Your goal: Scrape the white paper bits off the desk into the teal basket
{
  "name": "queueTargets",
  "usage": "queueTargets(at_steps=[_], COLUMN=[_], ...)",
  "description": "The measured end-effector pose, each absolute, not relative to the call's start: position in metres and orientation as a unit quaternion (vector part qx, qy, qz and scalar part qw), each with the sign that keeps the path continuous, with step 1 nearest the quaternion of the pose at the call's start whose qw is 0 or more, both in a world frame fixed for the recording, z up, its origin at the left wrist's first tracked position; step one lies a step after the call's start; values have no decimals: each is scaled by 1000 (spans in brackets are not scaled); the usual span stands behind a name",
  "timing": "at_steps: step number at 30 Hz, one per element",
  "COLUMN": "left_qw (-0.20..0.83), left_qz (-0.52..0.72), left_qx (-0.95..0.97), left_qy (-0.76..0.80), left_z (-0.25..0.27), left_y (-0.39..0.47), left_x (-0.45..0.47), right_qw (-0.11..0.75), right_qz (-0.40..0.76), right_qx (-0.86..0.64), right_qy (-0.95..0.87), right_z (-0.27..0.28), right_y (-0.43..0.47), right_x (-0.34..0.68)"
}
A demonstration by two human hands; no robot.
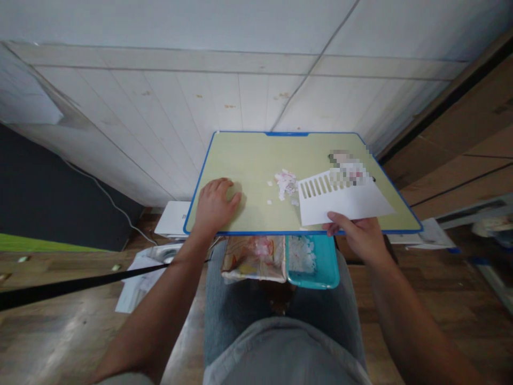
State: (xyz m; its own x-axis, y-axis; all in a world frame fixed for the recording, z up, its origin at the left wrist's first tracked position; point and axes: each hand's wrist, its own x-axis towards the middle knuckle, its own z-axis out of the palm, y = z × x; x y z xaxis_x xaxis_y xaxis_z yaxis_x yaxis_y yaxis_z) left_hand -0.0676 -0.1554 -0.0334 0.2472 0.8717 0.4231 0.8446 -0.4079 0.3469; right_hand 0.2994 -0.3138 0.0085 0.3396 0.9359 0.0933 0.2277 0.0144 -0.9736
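Note:
My right hand (356,235) grips the near edge of a white sheet (344,206) with a row of long slots cut in it, thumb on top and fingers underneath. The sheet lies tilted over the right part of a pale yellow board (248,155) with a blue rim. Left of the sheet is a small heap of white and pinkish paper scraps (286,183), with a few loose bits around it. My left hand (216,203) rests on the board's left side, fingers spread and holding nothing. Blurred items (350,166) at the board's right are pixelated out.
Under the board's near edge, on my lap, sit a patterned lined box (236,262) and a turquoise bin (328,270) with white scraps inside. A white panelled wall (180,107) with a cable stands behind. Brown cartons (473,123) are at right, and a black strap (80,283) crosses the left.

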Motion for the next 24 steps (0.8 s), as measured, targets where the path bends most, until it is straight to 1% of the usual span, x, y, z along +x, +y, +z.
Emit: queueTargets(at_steps=[3, 7, 10, 17, 24], left_qw=[27, 29, 24, 31, 32], left_qz=[285, 280, 278, 275, 286], left_qx=[789, 788, 790, 792, 786], left_qy=[544, 547, 547, 544, 547], left_z=[-33, -32, -32, -30, -31], left_y=[-156, -156, -156, -157, -157], left_x=[-67, -67, -68, -68, -67], right_qw=[521, 530, 521, 516, 490], right_qz=[338, 336, 347, 345, 352], right_qx=[-623, -622, -616, -637, -666], right_qy=[-477, -468, -478, -458, -438], right_z=[6, 7, 6, -2, 4], right_y=[-314, -316, -316, -307, -296], right_x=[298, 302, 304, 310, 310])
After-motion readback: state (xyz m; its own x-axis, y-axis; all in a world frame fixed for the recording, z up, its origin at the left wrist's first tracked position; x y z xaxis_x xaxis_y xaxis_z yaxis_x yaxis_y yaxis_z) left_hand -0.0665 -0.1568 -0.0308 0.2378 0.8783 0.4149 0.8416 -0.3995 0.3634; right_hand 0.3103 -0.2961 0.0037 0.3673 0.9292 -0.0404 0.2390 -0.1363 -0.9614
